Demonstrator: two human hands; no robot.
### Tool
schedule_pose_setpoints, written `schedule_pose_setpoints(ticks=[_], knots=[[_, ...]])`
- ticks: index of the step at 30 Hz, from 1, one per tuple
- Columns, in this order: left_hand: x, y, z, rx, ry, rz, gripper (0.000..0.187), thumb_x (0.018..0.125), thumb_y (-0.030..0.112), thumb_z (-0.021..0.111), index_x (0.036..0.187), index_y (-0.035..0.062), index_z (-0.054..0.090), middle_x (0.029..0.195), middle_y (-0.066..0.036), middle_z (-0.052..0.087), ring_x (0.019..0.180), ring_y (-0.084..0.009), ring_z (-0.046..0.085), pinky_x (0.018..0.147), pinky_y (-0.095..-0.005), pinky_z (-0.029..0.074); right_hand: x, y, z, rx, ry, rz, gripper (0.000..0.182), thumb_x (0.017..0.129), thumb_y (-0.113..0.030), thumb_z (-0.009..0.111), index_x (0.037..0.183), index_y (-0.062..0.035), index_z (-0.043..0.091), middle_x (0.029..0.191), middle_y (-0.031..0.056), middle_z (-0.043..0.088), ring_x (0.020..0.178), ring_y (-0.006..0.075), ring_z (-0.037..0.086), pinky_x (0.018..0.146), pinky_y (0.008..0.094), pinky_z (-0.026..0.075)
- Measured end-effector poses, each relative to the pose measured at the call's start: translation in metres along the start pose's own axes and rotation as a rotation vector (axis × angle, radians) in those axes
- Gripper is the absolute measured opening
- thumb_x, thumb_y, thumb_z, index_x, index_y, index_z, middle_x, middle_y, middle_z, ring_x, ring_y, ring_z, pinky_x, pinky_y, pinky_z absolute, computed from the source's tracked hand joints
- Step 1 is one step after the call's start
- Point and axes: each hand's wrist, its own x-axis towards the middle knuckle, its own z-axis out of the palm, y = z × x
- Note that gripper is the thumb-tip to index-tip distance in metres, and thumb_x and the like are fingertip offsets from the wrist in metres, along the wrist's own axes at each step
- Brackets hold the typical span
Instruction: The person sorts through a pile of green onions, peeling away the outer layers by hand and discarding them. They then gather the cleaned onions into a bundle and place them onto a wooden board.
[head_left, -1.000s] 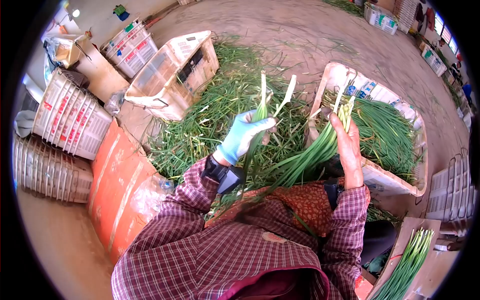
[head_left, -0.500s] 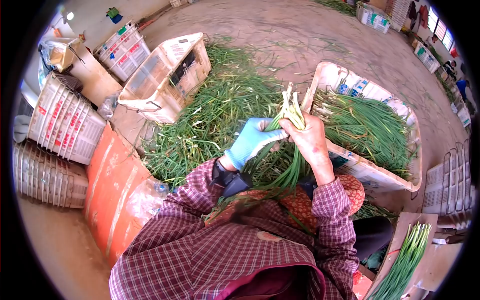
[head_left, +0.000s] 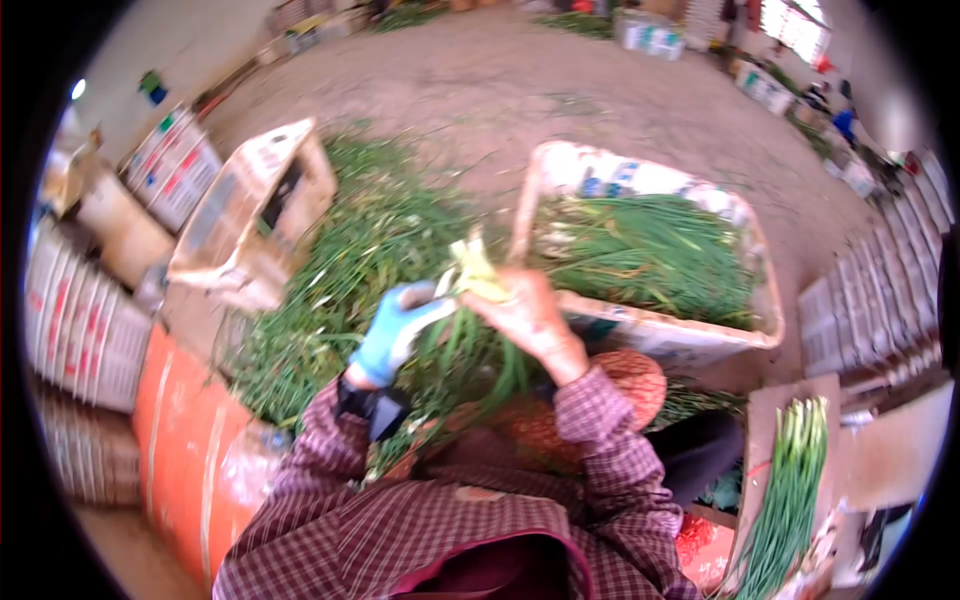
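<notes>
My right hand (head_left: 527,312), bare, is closed around a bunch of garlic chives (head_left: 475,270). Their pale stem ends point up and away from me, and the green leaves hang toward my lap. My left hand (head_left: 392,330), in a light blue glove, is closed at the left side of the bunch, with its fingertips on some of the strands. Motion blur hides the exact grip. Under and beyond both hands lies a loose heap of green leaves (head_left: 370,220). To the right, a white crate (head_left: 650,335) holds many laid-out chives (head_left: 660,250).
A dirty white crate (head_left: 240,275) stands beyond the heap at left. Stacked crates (head_left: 85,310) and an orange sheet (head_left: 185,430) are at my left. A neat chive bundle (head_left: 785,490) lies on a board (head_left: 762,425) at lower right, near more stacked crates (head_left: 870,290).
The view has swung to the right, so the crates and heap appear farther left. My left hand has drawn slightly away from the right, which still holds the chives.
</notes>
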Motion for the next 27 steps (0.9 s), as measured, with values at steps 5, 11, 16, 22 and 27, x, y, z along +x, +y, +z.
schedule_pose_setpoints(ticks=[5,11,16,22,27], knots=[[-0.007,-0.006,-0.010,-0.153,-0.091,-0.131,0.017,0.088,0.015,0.063,0.096,0.0001,0.064,0.072,-0.003,0.061,0.058,-0.0103,0.055,0.053,-0.0229,0.042,0.000,-0.003,-0.010,-0.123,-0.180,0.003,0.030,0.081,-0.026,0.074,0.100,-0.0046,0.069,0.078,0.0080,0.070,0.066,0.0127,0.064,0.064,0.0297,0.052],[-0.015,-0.004,-0.016,-0.109,-0.195,-0.144,0.014,0.088,0.015,0.064,0.087,0.0004,0.063,0.065,-0.003,0.060,0.051,-0.0110,0.054,0.050,-0.0234,0.041,-0.005,-0.005,-0.020,-0.248,-0.202,-0.097,0.032,0.077,-0.030,0.074,0.093,-0.0035,0.069,0.071,0.0114,0.067,0.064,0.0233,0.066,0.062,0.0347,0.052],[-0.034,-0.004,-0.044,-0.137,-0.121,-0.167,0.017,0.085,0.016,0.067,0.089,0.0004,0.064,0.070,-0.004,0.062,0.054,-0.0110,0.056,0.052,-0.0236,0.045,-0.007,0.010,-0.042,-0.203,-0.015,0.154,0.029,0.079,-0.023,0.073,0.103,-0.0069,0.069,0.085,0.0081,0.071,0.072,0.0189,0.068,0.072,0.0319,0.056],[-0.032,0.019,-0.024,-0.409,0.220,-0.019,0.019,0.088,0.014,0.063,0.104,0.0048,0.061,0.083,0.000,0.062,0.070,-0.0106,0.058,0.061,-0.0249,0.047,-0.004,0.027,-0.057,-0.132,0.248,0.354,0.037,0.076,-0.023,0.076,0.108,-0.0059,0.067,0.093,0.0084,0.071,0.082,0.0148,0.066,0.076,0.0274,0.053],[-0.014,0.027,-0.008,-0.351,0.126,-0.001,0.025,0.087,0.016,0.065,0.106,-0.0004,0.062,0.083,-0.003,0.064,0.068,-0.0100,0.059,0.061,-0.0237,0.047,-0.002,0.015,-0.034,0.268,0.260,0.155,0.030,0.081,-0.016,0.074,0.107,-0.0037,0.067,0.084,0.0014,0.068,0.067,0.0074,0.060,0.058,0.0237,0.049]])
